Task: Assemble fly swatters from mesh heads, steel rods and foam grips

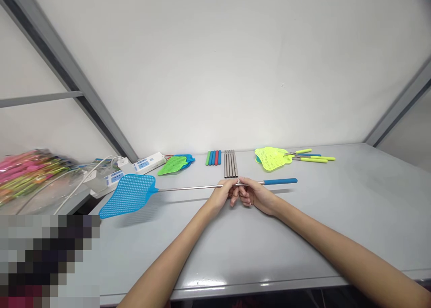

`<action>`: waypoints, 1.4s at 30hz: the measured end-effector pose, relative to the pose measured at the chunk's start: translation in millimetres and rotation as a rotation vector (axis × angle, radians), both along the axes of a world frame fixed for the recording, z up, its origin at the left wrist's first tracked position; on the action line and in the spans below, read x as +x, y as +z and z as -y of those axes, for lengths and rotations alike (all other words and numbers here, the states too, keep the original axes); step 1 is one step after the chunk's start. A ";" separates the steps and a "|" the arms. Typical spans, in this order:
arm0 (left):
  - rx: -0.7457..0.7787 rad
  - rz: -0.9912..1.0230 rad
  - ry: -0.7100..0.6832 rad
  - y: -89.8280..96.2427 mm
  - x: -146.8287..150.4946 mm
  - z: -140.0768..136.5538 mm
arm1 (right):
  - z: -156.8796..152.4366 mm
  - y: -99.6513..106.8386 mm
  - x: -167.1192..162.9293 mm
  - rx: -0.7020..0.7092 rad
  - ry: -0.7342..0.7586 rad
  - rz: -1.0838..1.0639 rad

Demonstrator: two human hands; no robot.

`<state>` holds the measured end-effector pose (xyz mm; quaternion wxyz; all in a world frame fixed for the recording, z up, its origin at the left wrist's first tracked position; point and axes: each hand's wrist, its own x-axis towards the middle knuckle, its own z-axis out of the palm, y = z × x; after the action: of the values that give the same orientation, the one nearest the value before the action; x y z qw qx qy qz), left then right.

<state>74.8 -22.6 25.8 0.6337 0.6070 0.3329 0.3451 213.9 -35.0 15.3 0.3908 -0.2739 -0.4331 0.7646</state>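
A fly swatter with a blue perforated head, a thin metal rod and a blue grip lies level across the view, a little above the table. Its head points left and its grip right. My left hand pinches the rod near its middle. Right beside it, my right hand is closed on the same rod, short of the blue grip. Several metal tubes lie side by side just beyond my hands. To their left is a row of coloured grips in green, blue and red.
Green and blue swatter heads lie at the back left, next to white power strips with cables. Yellow-green swatters are piled at the back right. Packaged colourful items fill the far left. A wall borders the grey table.
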 end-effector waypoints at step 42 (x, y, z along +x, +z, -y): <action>-0.212 0.186 -0.048 5.9 -0.3 7.0 | -4.6 -2.8 -0.3 0.021 -0.009 -0.081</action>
<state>74.5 -29.6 31.7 0.7305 0.5098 0.2929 0.3474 213.6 -30.4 12.5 0.4141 -0.2407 -0.4238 0.7688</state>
